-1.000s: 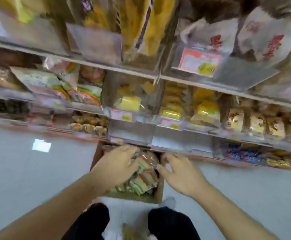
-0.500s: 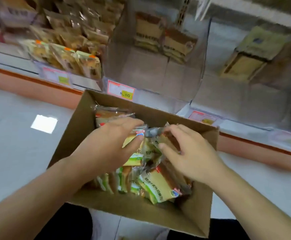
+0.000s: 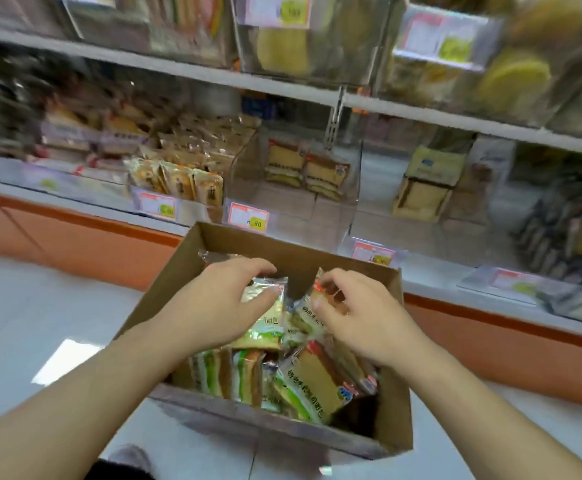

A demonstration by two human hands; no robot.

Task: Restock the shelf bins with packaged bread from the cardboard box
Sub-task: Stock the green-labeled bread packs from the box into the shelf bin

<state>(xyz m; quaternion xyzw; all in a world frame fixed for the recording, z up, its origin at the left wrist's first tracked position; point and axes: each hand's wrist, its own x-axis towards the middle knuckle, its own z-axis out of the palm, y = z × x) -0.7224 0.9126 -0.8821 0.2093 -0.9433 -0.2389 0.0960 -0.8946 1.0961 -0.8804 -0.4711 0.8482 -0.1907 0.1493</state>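
An open cardboard box (image 3: 192,268) stands on the floor in front of me, filled with several wrapped bread slices (image 3: 312,379) in clear green-and-white packs. My left hand (image 3: 220,303) reaches into the box and pinches the top of one upright bread pack (image 3: 265,317) between thumb and fingers. My right hand (image 3: 355,313) grips another bread pack (image 3: 303,317) beside it by its crimped upper edge. Just behind the box, a clear shelf bin (image 3: 331,216) on the lowest shelf holds two bread packs at its back.
Clear bins of packaged bread and cakes fill the shelves above and to both sides, with price tags (image 3: 249,216) on their fronts. An orange plinth (image 3: 85,237) runs under the lowest shelf. White tiled floor (image 3: 40,323) lies to the left and right of the box.
The view tilted down from the shelves to the box. Both hands dipped into the box and closed on bread packs, which now stand lifted a little above the others.
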